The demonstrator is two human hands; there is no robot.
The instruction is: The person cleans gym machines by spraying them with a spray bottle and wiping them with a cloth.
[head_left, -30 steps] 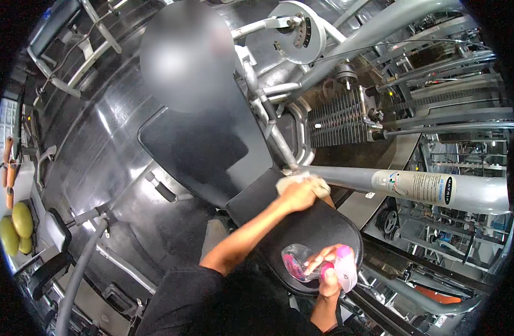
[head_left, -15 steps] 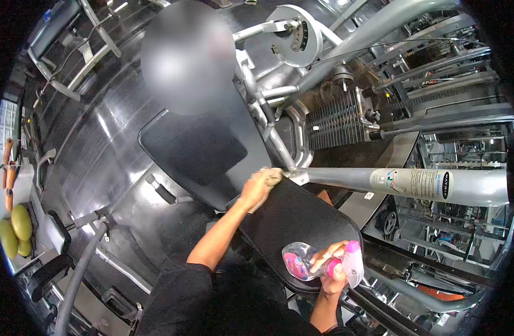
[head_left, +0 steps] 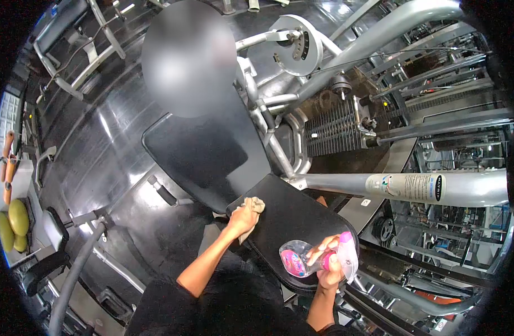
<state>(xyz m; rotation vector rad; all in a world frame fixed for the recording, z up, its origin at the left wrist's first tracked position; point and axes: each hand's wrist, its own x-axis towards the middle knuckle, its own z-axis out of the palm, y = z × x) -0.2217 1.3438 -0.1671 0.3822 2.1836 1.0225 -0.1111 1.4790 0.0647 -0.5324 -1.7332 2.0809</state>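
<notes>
My left hand [head_left: 242, 220] is closed around a beige cloth [head_left: 256, 206]. The cloth rests against the near-left edge of the black seat pad [head_left: 307, 218], close to where the pad meets the black backrest [head_left: 198, 151]. In my right hand [head_left: 327, 273] is a clear spray bottle [head_left: 295, 259] with a pink label and a pink and white trigger head. My fingers wrap its neck. The bottle is tilted, its base pointing left, over the right end of the seat pad.
A silver machine beam [head_left: 475, 187] with an instruction sticker runs right from the seat. Behind it stands a weight stack [head_left: 335, 131]. A round adjustment plate [head_left: 296, 47] sits at the top. Green oval weights or balls [head_left: 18, 217] lie far left. A padded roller [head_left: 163, 190] sticks out left.
My left hand has moved the cloth left and toward me, from the pad's far edge to its near-left edge. The spray bottle stays in my right hand, barely shifted.
</notes>
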